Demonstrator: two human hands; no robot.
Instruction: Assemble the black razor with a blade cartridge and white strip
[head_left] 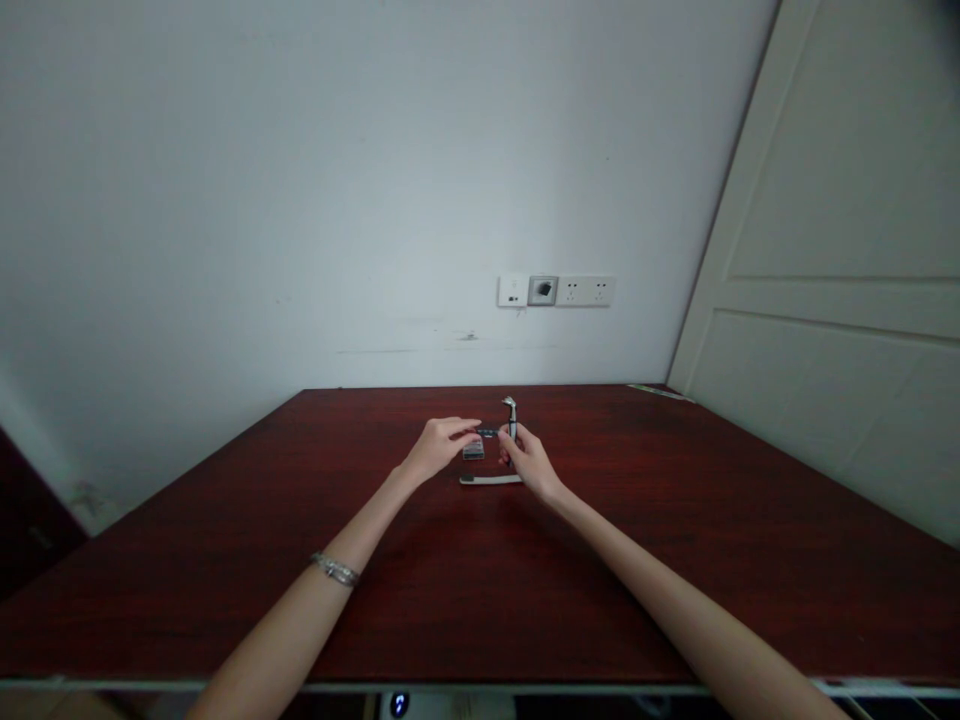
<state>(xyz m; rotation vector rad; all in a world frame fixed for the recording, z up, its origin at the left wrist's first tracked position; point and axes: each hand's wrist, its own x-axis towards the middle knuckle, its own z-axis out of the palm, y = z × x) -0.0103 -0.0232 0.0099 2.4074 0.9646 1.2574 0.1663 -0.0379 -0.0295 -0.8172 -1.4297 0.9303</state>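
While the left hand (439,447), thumb and fingers nearly together, seems to pinch a strip (487,433), the right hand (532,463) is curled round an upright tool (513,427) at the strip's other end. A loose pinch could drop it beside the box (473,452); dipping the right hand could nudge the bar (489,480). The red-brown table (525,600) meets a white wall (375,200) with sockets (586,291).

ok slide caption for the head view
At a reddish table, the right hand holds a slim upright tool; the left hand pinches a small dark strip.
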